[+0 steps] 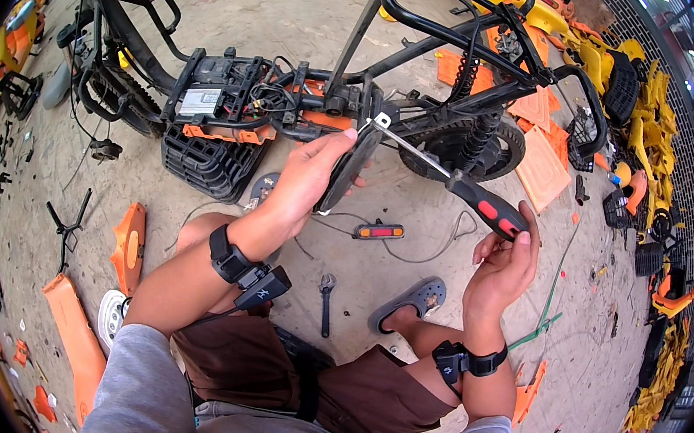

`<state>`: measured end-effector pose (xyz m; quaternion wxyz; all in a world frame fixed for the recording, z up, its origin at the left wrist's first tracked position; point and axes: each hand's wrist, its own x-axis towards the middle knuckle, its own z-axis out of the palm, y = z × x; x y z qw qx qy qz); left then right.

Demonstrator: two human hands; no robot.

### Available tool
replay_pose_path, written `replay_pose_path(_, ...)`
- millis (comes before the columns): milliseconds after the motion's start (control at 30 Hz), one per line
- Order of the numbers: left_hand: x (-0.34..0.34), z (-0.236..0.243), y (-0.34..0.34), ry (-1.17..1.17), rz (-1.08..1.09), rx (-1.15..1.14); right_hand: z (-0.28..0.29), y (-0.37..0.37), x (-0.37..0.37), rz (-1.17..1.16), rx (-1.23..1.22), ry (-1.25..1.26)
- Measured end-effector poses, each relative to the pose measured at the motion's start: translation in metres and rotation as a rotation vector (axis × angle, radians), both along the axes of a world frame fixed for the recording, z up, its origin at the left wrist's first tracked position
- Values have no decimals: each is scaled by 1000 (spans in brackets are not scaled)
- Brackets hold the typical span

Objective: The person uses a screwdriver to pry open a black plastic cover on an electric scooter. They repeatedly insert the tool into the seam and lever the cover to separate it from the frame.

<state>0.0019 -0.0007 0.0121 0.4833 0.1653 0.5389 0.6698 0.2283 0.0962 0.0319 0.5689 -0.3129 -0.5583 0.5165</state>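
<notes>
A screwdriver (487, 208) with a black and red handle is in my right hand (507, 263), fingers closed around the handle's end. Its shaft runs up and left, with the tip by a small white metal tab (383, 121). My left hand (305, 170) is wrapped around a flat, elongated black part (346, 172); its far fingers are mostly hidden behind it. This part stands on edge against the black frame (368, 96) of a stripped electric scooter. Whether it is fastened to the frame, I cannot tell.
An adjustable wrench (326, 303) and a red-orange tail light (379, 232) with a cable lie on the floor before me. Left of the hands sits a black crate-like tray (208, 166). Orange panels (130, 249) lie around, and yellow panels (651, 139) are piled at right.
</notes>
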Motion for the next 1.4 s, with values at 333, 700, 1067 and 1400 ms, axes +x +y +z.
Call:
replay_pose_path(333, -3, -3, 2, -10, 7, 13, -3, -2, 0, -48, 29, -31)
replay_pose_path(700, -3, -3, 1, 20, 20, -22, 0, 1, 6, 79, -208, -121)
replay_pose_path(1067, -3, -4, 1, -14, 48, -2, 2, -3, -4, 97, -236, -79)
replay_pose_path(1400, -5, -6, 1, -27, 89, 4, 6, -4, -1, 147, -210, -204)
